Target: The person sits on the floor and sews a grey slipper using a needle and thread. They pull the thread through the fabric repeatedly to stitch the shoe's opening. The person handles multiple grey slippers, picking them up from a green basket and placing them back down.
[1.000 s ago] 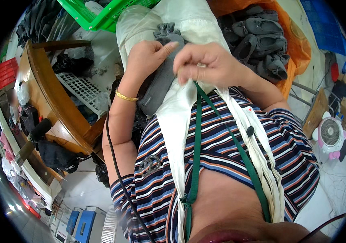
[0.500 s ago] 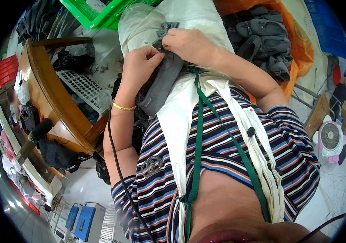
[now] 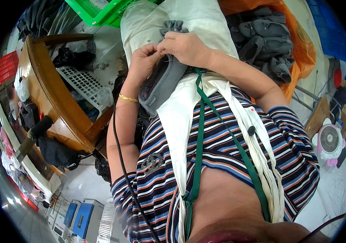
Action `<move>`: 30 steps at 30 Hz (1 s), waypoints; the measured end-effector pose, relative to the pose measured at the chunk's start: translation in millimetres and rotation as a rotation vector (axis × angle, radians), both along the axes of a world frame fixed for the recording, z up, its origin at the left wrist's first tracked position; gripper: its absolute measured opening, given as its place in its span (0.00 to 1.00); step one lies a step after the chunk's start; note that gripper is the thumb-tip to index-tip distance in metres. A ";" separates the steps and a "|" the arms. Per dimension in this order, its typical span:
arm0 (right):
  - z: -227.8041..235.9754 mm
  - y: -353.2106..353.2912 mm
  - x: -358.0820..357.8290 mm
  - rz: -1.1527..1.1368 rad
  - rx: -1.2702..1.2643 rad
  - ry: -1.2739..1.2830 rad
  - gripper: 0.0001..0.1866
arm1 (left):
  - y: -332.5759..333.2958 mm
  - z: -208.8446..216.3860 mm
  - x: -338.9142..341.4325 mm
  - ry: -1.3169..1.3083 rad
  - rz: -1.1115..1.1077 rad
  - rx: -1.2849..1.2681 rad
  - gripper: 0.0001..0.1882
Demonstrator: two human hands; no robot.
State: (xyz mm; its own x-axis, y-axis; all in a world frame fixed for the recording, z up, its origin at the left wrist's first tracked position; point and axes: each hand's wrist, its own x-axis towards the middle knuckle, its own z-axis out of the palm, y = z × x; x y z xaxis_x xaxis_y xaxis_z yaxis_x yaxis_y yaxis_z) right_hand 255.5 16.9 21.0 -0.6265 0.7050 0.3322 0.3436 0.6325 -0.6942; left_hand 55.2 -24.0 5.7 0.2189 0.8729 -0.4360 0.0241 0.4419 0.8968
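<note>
A dark grey fabric shoe (image 3: 165,83) with a gathered bow (image 3: 173,26) at its far end lies across the white apron (image 3: 209,20) over my lap. My left hand (image 3: 143,60) is closed in a pinch at the shoe's upper, near the base of the bow. Right against it, my right hand (image 3: 187,49) has its fingers bent down and pinching the same part of the shoe. The fingertips of both hands meet there, and anything small between them is hidden. The shoe's heel end points back toward my body, its opening partly showing.
At right, an orange bag (image 3: 306,52) holds several similar grey shoes (image 3: 266,44). A green plastic crate (image 3: 94,14) stands at the far left of my lap. Left of me are a curved wooden table edge (image 3: 45,89) and a white plastic basket (image 3: 82,85). A small fan (image 3: 329,139) stands right.
Both hands have come closer together, the right shifting slightly right. The shoe has turned a little, so more of its opening shows.
</note>
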 end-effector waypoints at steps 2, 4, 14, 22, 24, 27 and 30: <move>0.3 1.9 -1.4 -0.004 -0.041 0.093 0.03 | -1.3 -0.5 0.0 -0.064 0.041 -0.041 0.05; 9.7 6.4 5.7 -0.007 -0.526 0.208 0.04 | -3.8 -2.3 -2.0 -0.100 0.084 -0.100 0.06; -9.0 13.6 35.8 -0.162 -0.154 0.034 0.06 | -3.7 6.4 4.0 -0.076 0.130 -0.043 0.10; -7.9 13.0 37.0 -0.159 -0.259 0.078 0.06 | 8.5 -0.9 14.3 0.205 0.092 0.114 0.15; -5.9 10.9 38.6 -0.176 -0.396 0.116 0.06 | 7.2 -7.0 17.0 0.172 0.136 0.155 0.13; 15.3 14.0 44.4 -0.235 -0.459 0.236 0.07 | 7.0 -10.2 18.7 0.238 0.178 0.238 0.17; 44.5 19.1 63.6 -0.070 -0.693 0.542 0.08 | 6.0 -4.2 18.2 0.244 0.157 0.210 0.21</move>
